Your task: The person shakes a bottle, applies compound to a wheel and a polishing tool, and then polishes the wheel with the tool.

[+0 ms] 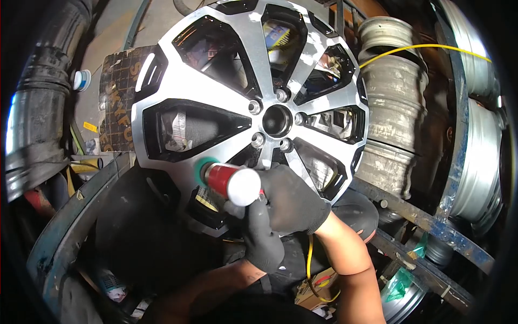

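Observation:
A large silver and black alloy wheel [216, 100] lies face up before me. Against one of its lower left spokes rests the green disc [205, 168] of a red and white handheld tool [229, 182]. Both my hands wear dark gloves. My right hand [291, 200] is wrapped round the tool's rear part, by the wheel's lower edge. Just below the tool's head, my left hand [259, 232] closes on it from the left, its fingers partly hidden. A yellow hose [309, 259] hangs below my right wrist.
Stacked wheel rims [391, 102] stand at the right, with more rims [482, 162] beyond a blue metal frame [459, 119]. Cardboard [116, 97] lies left of the wheel, near a small white and blue lid [82, 80]. Dark cylinders [46, 102] line the far left.

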`<state>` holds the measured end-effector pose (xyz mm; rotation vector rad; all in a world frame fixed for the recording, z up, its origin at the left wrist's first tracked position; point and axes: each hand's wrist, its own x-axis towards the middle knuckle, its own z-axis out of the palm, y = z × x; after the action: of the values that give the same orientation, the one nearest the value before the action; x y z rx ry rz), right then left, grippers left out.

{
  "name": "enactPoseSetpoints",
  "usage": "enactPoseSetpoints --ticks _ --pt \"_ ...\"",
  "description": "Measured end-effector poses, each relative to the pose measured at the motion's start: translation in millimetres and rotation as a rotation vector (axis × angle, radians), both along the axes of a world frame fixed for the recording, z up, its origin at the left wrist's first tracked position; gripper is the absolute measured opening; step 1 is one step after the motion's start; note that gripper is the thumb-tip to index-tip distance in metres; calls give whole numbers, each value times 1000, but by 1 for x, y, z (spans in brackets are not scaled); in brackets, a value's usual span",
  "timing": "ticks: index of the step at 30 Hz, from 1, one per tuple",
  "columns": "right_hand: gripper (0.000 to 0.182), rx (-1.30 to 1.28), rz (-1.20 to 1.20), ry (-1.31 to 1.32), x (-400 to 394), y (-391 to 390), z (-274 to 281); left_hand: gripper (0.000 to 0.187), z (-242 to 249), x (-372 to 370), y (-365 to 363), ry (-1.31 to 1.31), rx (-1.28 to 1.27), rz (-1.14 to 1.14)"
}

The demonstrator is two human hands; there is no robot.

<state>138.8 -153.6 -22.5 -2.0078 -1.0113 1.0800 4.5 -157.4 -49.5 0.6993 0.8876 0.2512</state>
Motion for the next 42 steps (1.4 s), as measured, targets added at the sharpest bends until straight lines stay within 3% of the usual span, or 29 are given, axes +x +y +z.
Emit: enactPoseSetpoints --ticks 5,7,8,11,17,23,24,26,29,32,36,40,42 --pt "26 -37 -46 18 9 -5 13 39 7 12 11 -61 -86 -21" --pt "30 -31 -87 -204 13 -5 22 35 16 34 25 -103 -191 -50" --pt "35 -112 -115 -87 19 -15 13 31 14 41 24 -13 50 -100" --pt "32 -192 -208 -128 26 -20 12 37 4 49 22 -160 -190 -184" --pt "32 -55 -321 -139 28 -23 10 39 -8 61 19 -217 -73 -223" --pt "39 -117 -53 29 25 -16 17 40 28 35 20 -80 -120 -67" --pt "39 -154 -5 77 25 -14 22 39 27 24 13 -73 25 -112" --pt "41 -123 71 113 22 -16 18 38 30 15 8 -72 -55 -98" --pt "42 -179 -25 179 25 -25 26 36 34 19 15 -99 -86 -109" --pt "39 -115 -105 1 26 -26 26 36 16 31 9 -146 61 -137" --pt "34 -99 -213 -167 30 -28 16 38 -1 47 15 -209 -26 -187" --pt "40 -252 -177 -46 27 -19 14 39 5 49 25 -175 -128 -151" --pt "43 -127 -33 -117 18 -14 10 38 2 32 13 -46 148 -108"
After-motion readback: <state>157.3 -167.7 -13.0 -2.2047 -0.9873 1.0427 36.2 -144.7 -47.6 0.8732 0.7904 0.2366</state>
